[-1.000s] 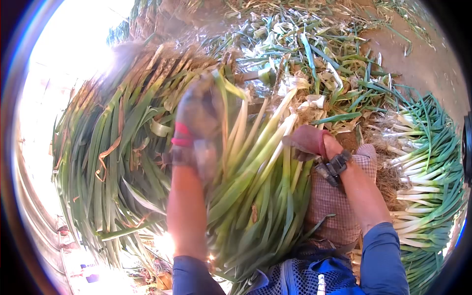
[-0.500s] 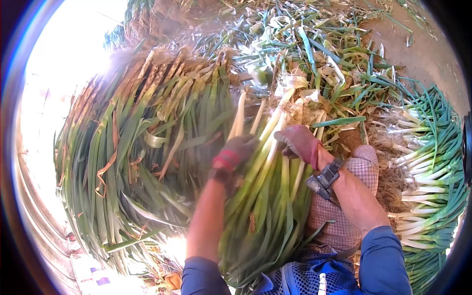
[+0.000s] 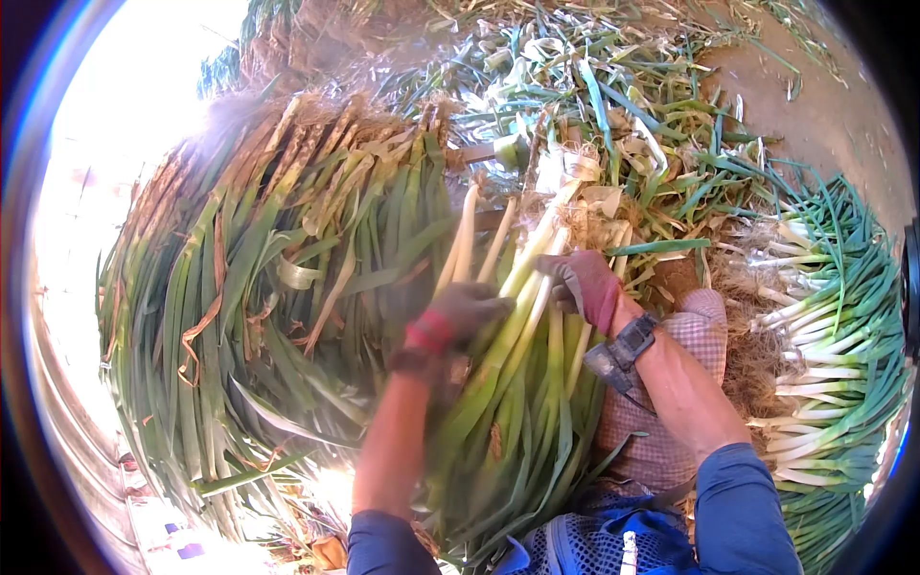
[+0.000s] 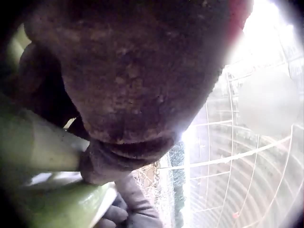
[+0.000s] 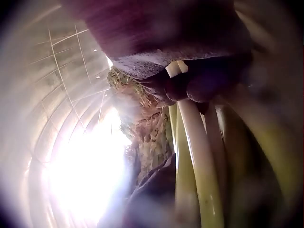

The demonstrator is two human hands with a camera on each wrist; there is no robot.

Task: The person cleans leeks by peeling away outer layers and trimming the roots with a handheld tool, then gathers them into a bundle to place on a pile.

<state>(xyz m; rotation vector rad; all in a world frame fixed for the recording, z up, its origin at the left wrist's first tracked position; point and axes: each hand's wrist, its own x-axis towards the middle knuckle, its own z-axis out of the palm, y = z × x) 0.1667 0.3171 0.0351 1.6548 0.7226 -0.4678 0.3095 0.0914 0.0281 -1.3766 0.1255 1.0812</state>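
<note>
Both hands wear dark, dirty work gloves with reddish cuffs. In the head view my right hand (image 3: 586, 286) grips the pale shaft of a green onion (image 3: 540, 251) over the person's lap. The right wrist view shows its curled fingers (image 5: 199, 90) round a white stem (image 5: 195, 126). My left hand (image 3: 468, 314) is just left of it and lower, somewhat blurred, its fingers at the same stalks. Seen from the left wrist, a glove finger (image 4: 107, 164) bends over a light green stalk (image 4: 52, 145). More green onions, leaves toward the person, lie across the lap.
A big heap of untrimmed green onions (image 3: 249, 240) lies on the left, roots away from the person. On the right is a row of cleaned green onions (image 3: 815, 374) with white shafts. Stripped leaves (image 3: 613, 86) litter the ground ahead. A checked trouser knee (image 3: 661, 402) shows beside the lap.
My left hand has come from the heap at upper left, down and right to the stalks beside the right hand. The right hand stays near its place at the pale shafts.
</note>
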